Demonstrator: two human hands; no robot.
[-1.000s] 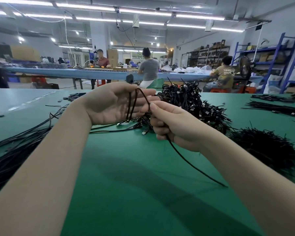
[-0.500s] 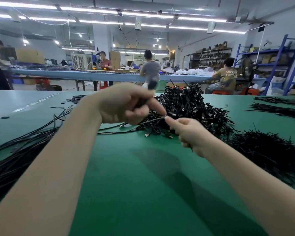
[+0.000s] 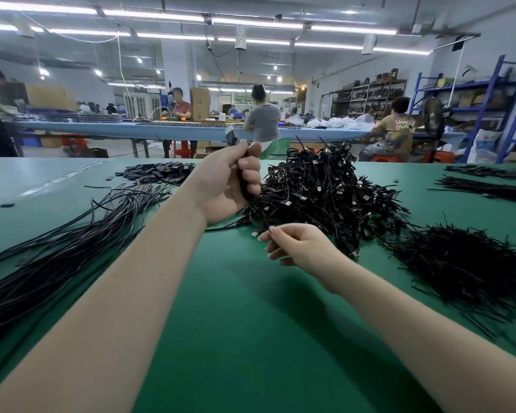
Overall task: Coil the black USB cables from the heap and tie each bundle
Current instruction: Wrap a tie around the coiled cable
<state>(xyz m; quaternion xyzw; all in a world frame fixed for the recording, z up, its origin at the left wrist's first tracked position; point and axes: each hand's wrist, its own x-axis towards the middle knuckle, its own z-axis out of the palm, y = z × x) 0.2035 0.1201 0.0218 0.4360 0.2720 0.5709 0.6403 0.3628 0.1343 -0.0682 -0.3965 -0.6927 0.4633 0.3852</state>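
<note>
My left hand [image 3: 230, 183] is raised above the green table [image 3: 251, 338], shut on a coiled black USB cable [image 3: 243, 181] whose loops run through the fist. Lower and to the right, my right hand [image 3: 295, 248] pinches the same cable's free end just behind its silver plug [image 3: 254, 234]. Behind both hands rises a big heap of tied cable bundles [image 3: 325, 189]. A sheaf of loose straight cables [image 3: 57, 248] lies at the left.
A mound of thin black ties [image 3: 459, 263] sits at the right. More cable rows [image 3: 489, 189] lie at the far right, small black parts [image 3: 158, 172] at the back left. People work at a blue bench [image 3: 161, 129] beyond the table.
My left hand has closed from open palm into a fist around the loops and risen. My right hand has dropped down, now pinching the cable's tail near the plug.
</note>
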